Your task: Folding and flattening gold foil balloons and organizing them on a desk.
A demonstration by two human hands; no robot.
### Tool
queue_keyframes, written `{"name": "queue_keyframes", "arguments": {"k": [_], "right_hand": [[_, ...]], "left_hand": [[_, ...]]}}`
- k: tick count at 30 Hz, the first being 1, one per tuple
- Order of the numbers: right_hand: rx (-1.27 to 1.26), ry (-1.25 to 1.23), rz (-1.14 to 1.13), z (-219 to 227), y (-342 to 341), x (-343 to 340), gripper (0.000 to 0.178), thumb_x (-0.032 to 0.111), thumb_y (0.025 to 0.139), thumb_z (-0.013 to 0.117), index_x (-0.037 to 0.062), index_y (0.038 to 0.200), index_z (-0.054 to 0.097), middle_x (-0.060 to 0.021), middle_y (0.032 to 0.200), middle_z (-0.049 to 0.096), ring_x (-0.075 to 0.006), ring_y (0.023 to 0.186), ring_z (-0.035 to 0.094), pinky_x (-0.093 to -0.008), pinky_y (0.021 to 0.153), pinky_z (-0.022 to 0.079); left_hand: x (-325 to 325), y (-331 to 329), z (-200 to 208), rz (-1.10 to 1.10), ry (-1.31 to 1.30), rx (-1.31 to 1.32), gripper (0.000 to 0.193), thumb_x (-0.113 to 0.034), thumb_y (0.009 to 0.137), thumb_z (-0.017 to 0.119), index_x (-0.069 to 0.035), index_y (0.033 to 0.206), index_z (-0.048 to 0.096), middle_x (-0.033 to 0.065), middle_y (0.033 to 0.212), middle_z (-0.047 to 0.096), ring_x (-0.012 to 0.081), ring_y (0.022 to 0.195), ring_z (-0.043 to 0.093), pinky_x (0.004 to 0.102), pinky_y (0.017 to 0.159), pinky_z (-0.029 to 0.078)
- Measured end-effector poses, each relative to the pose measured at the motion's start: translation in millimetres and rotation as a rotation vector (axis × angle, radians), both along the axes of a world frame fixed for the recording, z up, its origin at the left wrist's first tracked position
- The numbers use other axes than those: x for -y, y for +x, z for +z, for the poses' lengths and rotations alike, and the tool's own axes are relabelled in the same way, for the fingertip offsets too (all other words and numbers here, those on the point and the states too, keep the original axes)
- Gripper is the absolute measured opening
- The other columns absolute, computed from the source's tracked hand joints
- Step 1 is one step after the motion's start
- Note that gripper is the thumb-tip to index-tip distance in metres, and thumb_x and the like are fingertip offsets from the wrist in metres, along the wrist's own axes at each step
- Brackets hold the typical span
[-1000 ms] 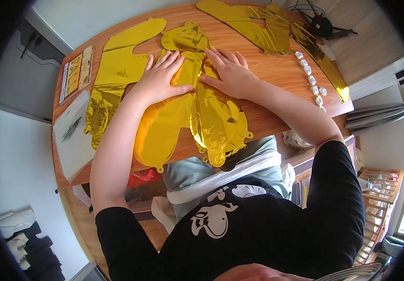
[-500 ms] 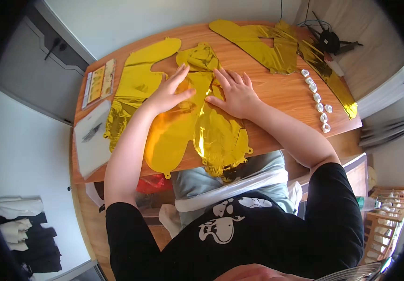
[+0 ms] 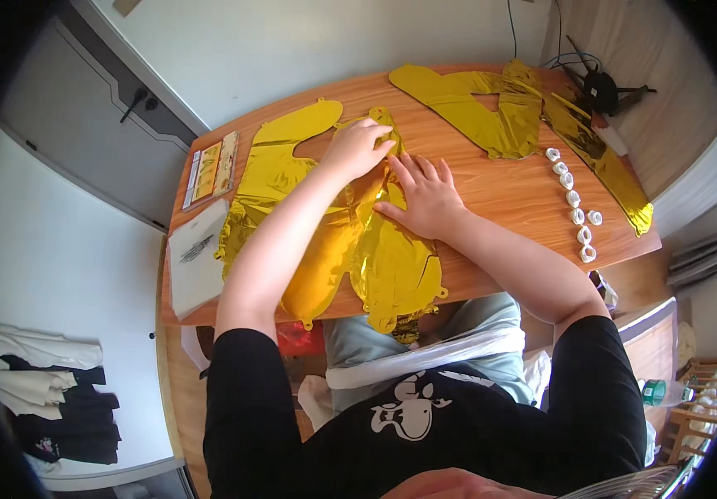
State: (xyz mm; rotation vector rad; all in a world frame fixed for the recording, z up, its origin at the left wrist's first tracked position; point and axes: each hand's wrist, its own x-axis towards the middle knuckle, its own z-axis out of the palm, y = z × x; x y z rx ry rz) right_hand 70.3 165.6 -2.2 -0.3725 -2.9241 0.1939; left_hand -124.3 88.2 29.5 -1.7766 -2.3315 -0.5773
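Observation:
A flat, uninflated gold foil balloon (image 3: 404, 262) lies in front of me, its lower lobes hanging past the table's near edge. My left hand (image 3: 358, 151) is at its far end, fingers curled in and thumb bent toward them on the foil. The fingertips partly hide what they pinch. Just to the right, my right hand (image 3: 426, 198) rests on the balloon's right side and the table, palm down with fingers spread. Another flat gold foil balloon (image 3: 279, 170) lies to the left, partly covered by my left forearm.
More gold foil balloons (image 3: 500, 125) lie at the far right. Several small white rings (image 3: 573, 199) form a line on the right of the wooden table (image 3: 491, 229). A black device with antennas (image 3: 601, 90) stands behind. At left are a printed card pack (image 3: 209, 170) and a white sheet (image 3: 196, 258).
My left hand has moved farther along the balloon and its spread fingers have curled in. The right hand stays about where it was. The whole view has shifted slightly.

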Motion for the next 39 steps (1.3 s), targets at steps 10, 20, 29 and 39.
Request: {"name": "queue_keyframes", "arguments": {"k": [10,20,29,39], "right_hand": [[0.0,0.0,0.001,0,2,-1,0.095,0.074,0.097,0.044,0.0098,0.164,0.023,-0.0159,0.165,0.034,-0.0332,0.154,0.026,-0.0572,0.125,0.016],[0.008,-0.003,0.01,3,2,0,0.095,0.076,0.096,0.045,0.0138,0.165,0.022,-0.0167,0.166,0.032,-0.035,0.154,0.027,-0.0586,0.125,0.016],[-0.041,0.044,-0.004,0,4,4,0.096,0.076,0.096,0.044,0.0125,0.164,0.022,-0.0204,0.165,0.032,-0.0353,0.153,0.028,-0.0584,0.125,0.016],[-0.018,0.046,0.034,3,5,6,0.098,0.077,0.095,0.043,0.0087,0.163,0.023,-0.025,0.161,0.036,-0.0379,0.152,0.03,-0.0584,0.124,0.016]], "left_hand": [[-19,-15,-24,0.03,-0.017,0.139,0.038,-0.029,0.098,0.068,-0.008,0.129,0.07,0.0156,0.115,0.065,0.0302,0.107,0.065,0.039,0.092,0.052],[-23,-14,-22,0.08,-0.028,0.268,0.044,-0.038,0.095,0.072,-0.008,0.128,0.072,0.0145,0.113,0.065,0.0289,0.1,0.066,0.038,0.088,0.053],[-23,-13,-21,0.079,-0.02,0.387,0.057,-0.043,0.088,0.08,-0.003,0.128,0.071,0.0172,0.116,0.064,0.0286,0.096,0.068,0.0371,0.085,0.054],[-24,-22,-30,0.062,0.037,0.38,0.053,-0.04,0.087,0.081,-0.003,0.124,0.073,0.0164,0.11,0.066,0.0274,0.09,0.069,0.0367,0.081,0.055]]}}
